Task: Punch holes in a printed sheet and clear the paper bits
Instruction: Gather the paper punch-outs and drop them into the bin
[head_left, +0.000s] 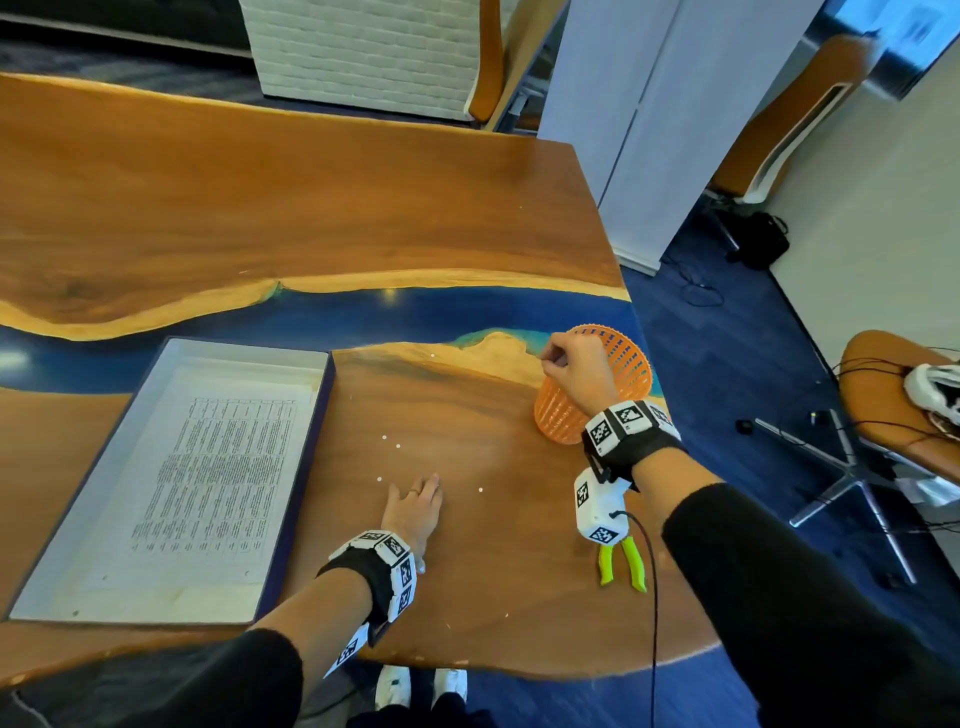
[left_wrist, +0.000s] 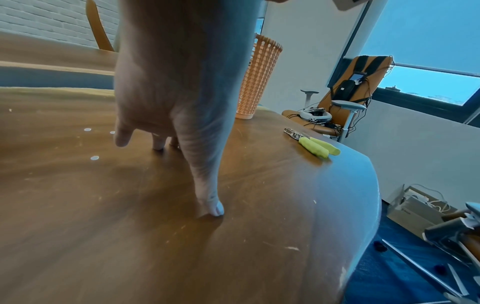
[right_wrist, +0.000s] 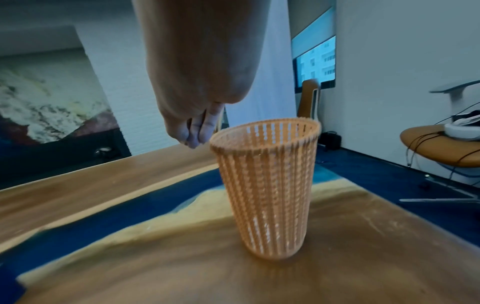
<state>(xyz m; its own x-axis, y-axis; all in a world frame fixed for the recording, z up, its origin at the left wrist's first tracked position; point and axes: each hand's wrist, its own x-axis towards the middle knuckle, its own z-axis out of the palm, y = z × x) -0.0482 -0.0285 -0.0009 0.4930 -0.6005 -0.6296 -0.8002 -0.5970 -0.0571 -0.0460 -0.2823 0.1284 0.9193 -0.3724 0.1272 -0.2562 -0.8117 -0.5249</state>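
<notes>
Your right hand (head_left: 574, 366) is up at the near-left rim of the orange basket (head_left: 626, 358), above the tabletop (head_left: 467, 208). Its fingers (right_wrist: 200, 131) are bunched together at the tips, pointing down just outside the rim in the right wrist view. Can't tell whether they pinch a paper bit; nothing is visible between them.

Your left hand (head_left: 415, 506) is down on the tabletop, fingers straight and slightly spread, fingertips (left_wrist: 217, 208) touching the wood. It holds nothing.

The printed sheet (head_left: 208, 478) lies flat inside the shallow box lid (head_left: 322, 364) on the left side of the tabletop, well apart from both hands. A small hole shows near its bottom edge.

Paper bits (head_left: 389, 440) are scattered on the wood: two just beyond your left hand, one beside it on the left, one to its right. In the left wrist view a few sit near the fingertips.

The hole punch (head_left: 623, 564), with green handles, lies near the right front edge of the tabletop, below your right wrist and touched by neither hand. Its metal head (left_wrist: 292, 132) points toward the basket.

The basket stands upright by the blue resin strip, near the right edge.
</notes>
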